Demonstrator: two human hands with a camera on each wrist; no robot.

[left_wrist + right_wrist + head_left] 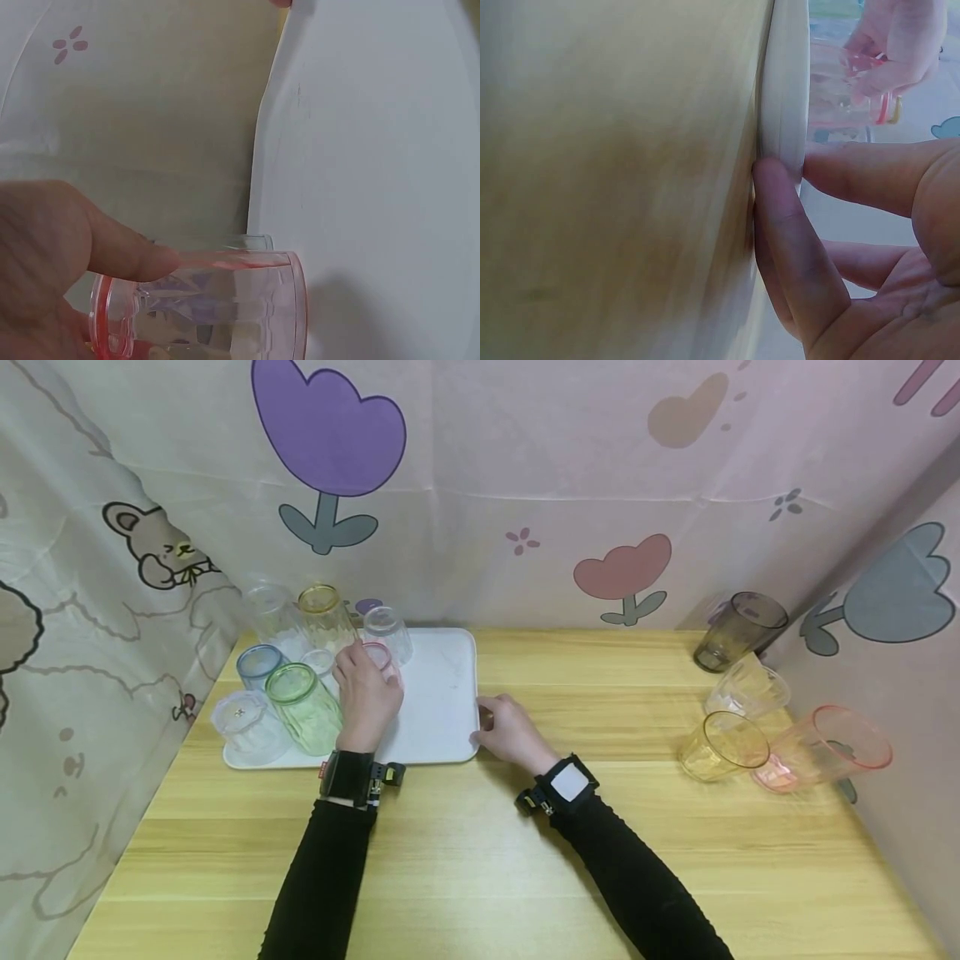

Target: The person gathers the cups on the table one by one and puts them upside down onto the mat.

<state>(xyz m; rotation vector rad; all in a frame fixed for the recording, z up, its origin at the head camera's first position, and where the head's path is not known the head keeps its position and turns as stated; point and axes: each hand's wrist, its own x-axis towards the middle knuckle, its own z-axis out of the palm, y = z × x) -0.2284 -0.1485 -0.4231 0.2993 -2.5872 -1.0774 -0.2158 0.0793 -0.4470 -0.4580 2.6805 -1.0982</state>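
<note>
A white tray (442,693) lies on the wooden table with several see-through cups on its left part. My left hand (367,697) holds a pink cup (259,300), which stands upside down on the tray; the thumb lies along its side in the left wrist view. Around that hand are a green cup (303,710), a yellow-rimmed cup (330,620) and a clear cup (388,631). At the tray's right edge, my right hand (513,735) pinches the rim (786,97) between thumb and fingers.
Farther left on the tray are a blue cup (258,664) and a frosted cup (251,731). By the right wall stand a smoky grey cup (741,631), a clear cup (746,689), a yellow cup (722,752) and a larger pink cup (825,747). Patterned cloth hangs behind the table.
</note>
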